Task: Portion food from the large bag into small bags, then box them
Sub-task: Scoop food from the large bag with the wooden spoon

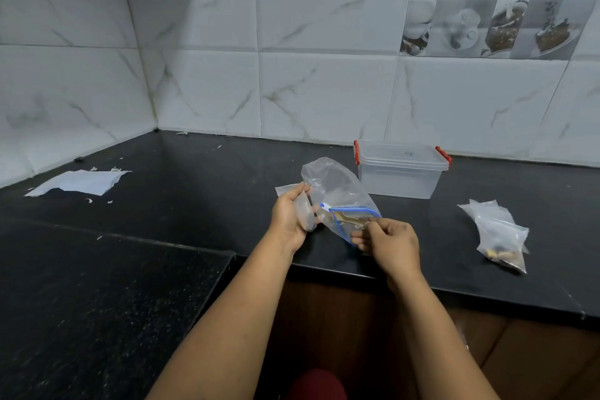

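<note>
Holding: my two hands have a clear plastic zip bag with a blue seal strip (pixel 337 201) lifted just above the front part of the black stone counter (pixel 181 191), its open mouth turned toward me.
Bag mouth: the blue strip curves from a small white slider tab (pixel 325 206) round to my right hand.
Right hand (pixel 388 242): fingers curled at the near edge of the bag's mouth, pinching the plastic and a thin pale brown piece of food (pixel 349 221); it looks partly inside the bag, though the blur keeps me from being sure.
Left hand (pixel 289 221): thumb and fingers wrapped round a small clear plastic bag (pixel 306 214), pressed against the left side of the big bag.
Hands together: close, with only the bag's mouth between them.
Box: a clear rectangular plastic container with red side clips (pixel 401 169), lid on, stands on the counter just behind the bag, near the wall.
Filled portion: a small clear bag with dark and yellowish food at its bottom (pixel 500 234) lies on the counter well to my right.
Paper: a torn white sheet (pixel 81 182) lies far to the left, with small white scraps scattered near it.
Wall: white marble-look tiles (pixel 324 91) behind the counter.
</note>
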